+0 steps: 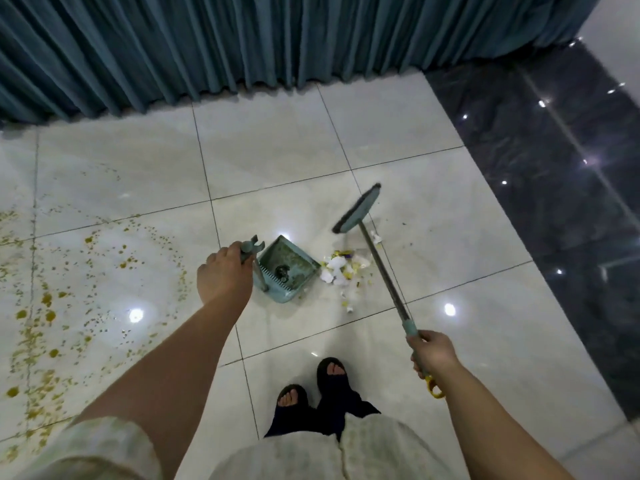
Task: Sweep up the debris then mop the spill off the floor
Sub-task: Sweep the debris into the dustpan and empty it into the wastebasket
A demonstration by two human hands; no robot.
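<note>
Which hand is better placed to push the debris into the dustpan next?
The right hand grips the broom, whose head is just beyond the debris; the left hand holds the dustpan.

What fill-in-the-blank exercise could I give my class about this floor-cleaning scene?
1. The left hand holds the handle of the teal plastic ____.
2. The right hand grips the long grey handle of the teal ____.
3. The yellow-brown splattered spill stains the pale tiles on the person's ____ side.
4. The pile of white and yellow debris lies just to the ____ of that pan.
Missing words: dustpan; broom; left; right.
</note>
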